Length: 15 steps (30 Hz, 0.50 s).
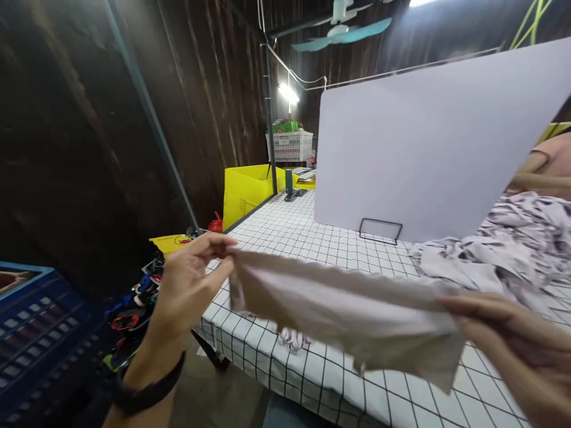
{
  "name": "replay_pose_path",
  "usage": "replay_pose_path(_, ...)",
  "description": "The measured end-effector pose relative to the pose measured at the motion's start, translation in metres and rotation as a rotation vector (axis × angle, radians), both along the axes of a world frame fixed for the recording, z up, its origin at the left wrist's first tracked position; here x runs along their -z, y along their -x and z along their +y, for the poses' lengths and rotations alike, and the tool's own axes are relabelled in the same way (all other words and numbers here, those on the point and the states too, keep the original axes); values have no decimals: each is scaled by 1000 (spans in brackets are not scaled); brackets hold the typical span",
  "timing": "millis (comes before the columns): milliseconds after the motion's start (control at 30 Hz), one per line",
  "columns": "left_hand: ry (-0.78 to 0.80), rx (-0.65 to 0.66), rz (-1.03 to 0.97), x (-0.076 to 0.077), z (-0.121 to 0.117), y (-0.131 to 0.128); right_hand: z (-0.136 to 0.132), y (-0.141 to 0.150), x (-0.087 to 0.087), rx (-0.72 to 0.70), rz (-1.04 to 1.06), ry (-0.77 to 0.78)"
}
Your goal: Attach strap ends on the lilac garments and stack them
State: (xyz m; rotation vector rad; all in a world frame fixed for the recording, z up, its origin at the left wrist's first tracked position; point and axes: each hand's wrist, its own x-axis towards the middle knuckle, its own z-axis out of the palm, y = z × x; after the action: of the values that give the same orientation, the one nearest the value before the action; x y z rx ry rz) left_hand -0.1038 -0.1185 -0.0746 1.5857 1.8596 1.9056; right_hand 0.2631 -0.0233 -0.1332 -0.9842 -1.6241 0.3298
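Observation:
A strip of pale beige-grey fabric is stretched between my two hands above the front edge of the table. My left hand, with a dark band on its wrist, pinches the upper left corner between thumb and fingers. At the other end, my right hand grips the upper right part of the cloth, its fingers slightly blurred. The lower edge hangs free and looks uneven. Behind it, a small bundle of whitish strips lies near the table's edge, partly hidden by the cloth.
A white grid-patterned tablecloth covers the table. A large white board stands upright on a black wire stand. A heap of whitish fabric strips lies at right. Beyond are a yellow bin and, at left, a blue crate.

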Motion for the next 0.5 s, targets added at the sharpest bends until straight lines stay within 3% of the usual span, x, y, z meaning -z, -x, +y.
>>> replay_pose_path(67,70,-89,20,12,-8,28,-6,38,16,-152,40,180)
replay_pose_path(167,220,-168,73,40,11,65,1,90,43,-301,129,408)
replay_pose_path(267,423,-169,114,74,56,90,25,125,72,-298,106,493)
replay_pose_path(367,562,-158,132,103,107,100,53,137,94,-254,18,512)
replay_pose_path(500,669,-143,190,120,158,102,80,140,99,-194,-93,553)
